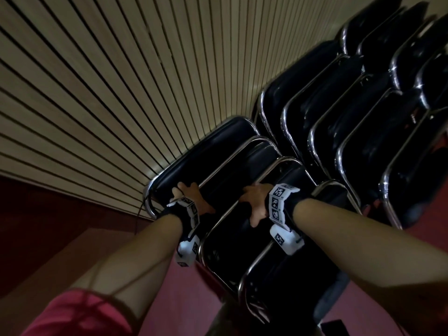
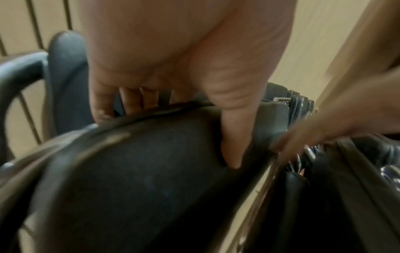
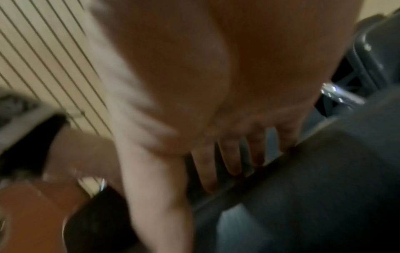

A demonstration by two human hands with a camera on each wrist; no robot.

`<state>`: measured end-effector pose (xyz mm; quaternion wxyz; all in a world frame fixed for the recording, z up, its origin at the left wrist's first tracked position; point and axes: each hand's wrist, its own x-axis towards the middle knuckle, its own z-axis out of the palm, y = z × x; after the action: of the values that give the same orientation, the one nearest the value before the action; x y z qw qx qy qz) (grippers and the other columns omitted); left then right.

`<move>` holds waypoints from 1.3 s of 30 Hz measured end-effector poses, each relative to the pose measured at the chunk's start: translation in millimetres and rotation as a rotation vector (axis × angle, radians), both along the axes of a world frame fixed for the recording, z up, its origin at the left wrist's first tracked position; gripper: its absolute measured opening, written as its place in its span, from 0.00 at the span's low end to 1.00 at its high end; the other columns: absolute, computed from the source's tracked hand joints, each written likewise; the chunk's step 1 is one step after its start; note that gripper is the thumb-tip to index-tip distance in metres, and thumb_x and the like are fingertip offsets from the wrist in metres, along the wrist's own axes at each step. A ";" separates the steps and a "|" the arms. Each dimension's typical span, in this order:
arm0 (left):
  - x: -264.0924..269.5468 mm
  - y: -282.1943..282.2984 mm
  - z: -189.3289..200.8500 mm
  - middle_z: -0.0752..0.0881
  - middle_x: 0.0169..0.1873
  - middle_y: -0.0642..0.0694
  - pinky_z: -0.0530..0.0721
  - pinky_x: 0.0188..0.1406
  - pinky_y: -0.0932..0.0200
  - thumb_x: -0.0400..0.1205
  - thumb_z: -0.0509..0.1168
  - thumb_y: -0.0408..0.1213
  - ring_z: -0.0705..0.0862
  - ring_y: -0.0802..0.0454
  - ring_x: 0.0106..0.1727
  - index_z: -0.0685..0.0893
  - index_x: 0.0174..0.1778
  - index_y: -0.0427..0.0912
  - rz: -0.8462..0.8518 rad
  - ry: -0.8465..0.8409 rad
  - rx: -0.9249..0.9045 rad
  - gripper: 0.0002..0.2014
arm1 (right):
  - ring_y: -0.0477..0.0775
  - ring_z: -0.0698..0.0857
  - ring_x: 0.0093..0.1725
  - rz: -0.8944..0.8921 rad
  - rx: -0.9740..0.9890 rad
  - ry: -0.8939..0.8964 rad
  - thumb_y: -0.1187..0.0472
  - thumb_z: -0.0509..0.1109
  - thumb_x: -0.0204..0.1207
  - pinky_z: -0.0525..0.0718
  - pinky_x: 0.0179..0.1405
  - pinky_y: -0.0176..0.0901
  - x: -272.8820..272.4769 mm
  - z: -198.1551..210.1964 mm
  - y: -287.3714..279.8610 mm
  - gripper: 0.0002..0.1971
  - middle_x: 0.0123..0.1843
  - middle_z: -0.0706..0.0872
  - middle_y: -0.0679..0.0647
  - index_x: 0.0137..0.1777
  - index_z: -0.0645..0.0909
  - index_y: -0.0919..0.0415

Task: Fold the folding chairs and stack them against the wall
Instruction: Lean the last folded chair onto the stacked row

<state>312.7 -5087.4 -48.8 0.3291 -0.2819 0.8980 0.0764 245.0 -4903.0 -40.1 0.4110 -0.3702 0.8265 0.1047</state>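
Left hand [image 1: 186, 194] and right hand [image 1: 254, 202] both grip the top edge of the folded chair [image 1: 242, 190] in the near stack by the slatted wall [image 1: 121, 93]. Risk: uneven push slides the chair, stack topples.

Under the fingers [image 2: 230, 150], the folding chairs [image 1: 244, 180] show glossy black padding in shiny chromed metal tubing, beyond them a matt, grooved wood-look wall [image 1: 121, 81].

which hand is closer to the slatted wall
Left. The left hand grips a folded chair top at the end nearest the wall; the right hand grips it further along, toward the other chair stack.
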 end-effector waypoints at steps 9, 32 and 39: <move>-15.1 -4.0 -7.1 0.70 0.77 0.34 0.77 0.73 0.41 0.73 0.80 0.52 0.71 0.36 0.77 0.64 0.83 0.37 0.011 -0.030 0.076 0.48 | 0.63 0.58 0.82 0.115 0.138 0.037 0.43 0.85 0.52 0.55 0.78 0.75 -5.9 -14.3 -9.0 0.59 0.83 0.60 0.51 0.84 0.59 0.44; -5.5 -24.6 1.6 0.76 0.74 0.38 0.83 0.67 0.46 0.72 0.80 0.50 0.79 0.40 0.71 0.66 0.83 0.39 -0.086 0.017 0.303 0.46 | 0.52 0.76 0.68 0.071 0.127 -0.004 0.56 0.80 0.59 0.63 0.74 0.53 11.5 -1.1 -9.2 0.42 0.64 0.82 0.45 0.77 0.73 0.45; 2.6 -21.6 -5.2 0.74 0.75 0.36 0.79 0.71 0.46 0.74 0.78 0.54 0.77 0.37 0.73 0.61 0.84 0.38 -0.023 0.037 0.269 0.49 | 0.54 0.75 0.69 0.036 0.070 0.051 0.47 0.83 0.54 0.63 0.68 0.57 14.1 -4.5 -14.4 0.37 0.57 0.82 0.43 0.67 0.78 0.42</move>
<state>315.3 -5109.0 -54.0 0.3480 -0.2235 0.8888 0.1977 259.1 -4917.4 -44.6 0.4005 -0.3675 0.8258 0.1505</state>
